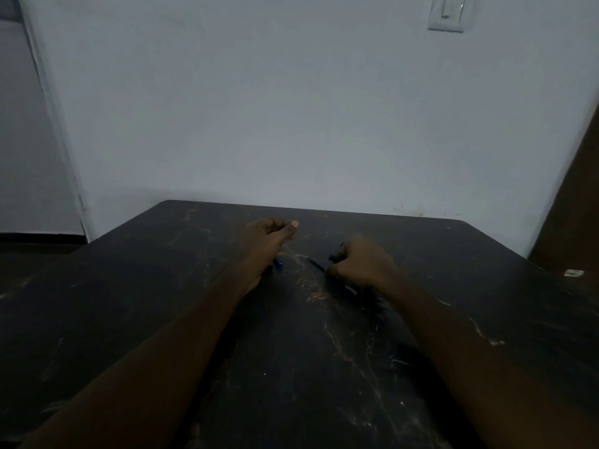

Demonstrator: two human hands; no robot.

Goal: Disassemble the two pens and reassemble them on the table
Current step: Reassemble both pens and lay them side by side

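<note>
My left hand (269, 241) hovers low over the dark table (291, 351) with its fingers curled and the thumb pressed on the forefinger. A short blue pen part (278, 263) shows just under its heel; whether the hand holds it is unclear. My right hand (359, 264) is closed around a dark pen piece (335, 254), whose tip sticks out past the knuckles. A thin blue pen part (316, 264) lies on the table and runs under the right hand. The light is dim and small parts are hard to make out.
The table is black and scratched, and its far edge meets a pale wall (291, 108). A small white object (574, 273) lies near the right edge. A brown door (573, 205) stands at the right, and a light switch (449, 12) is high on the wall.
</note>
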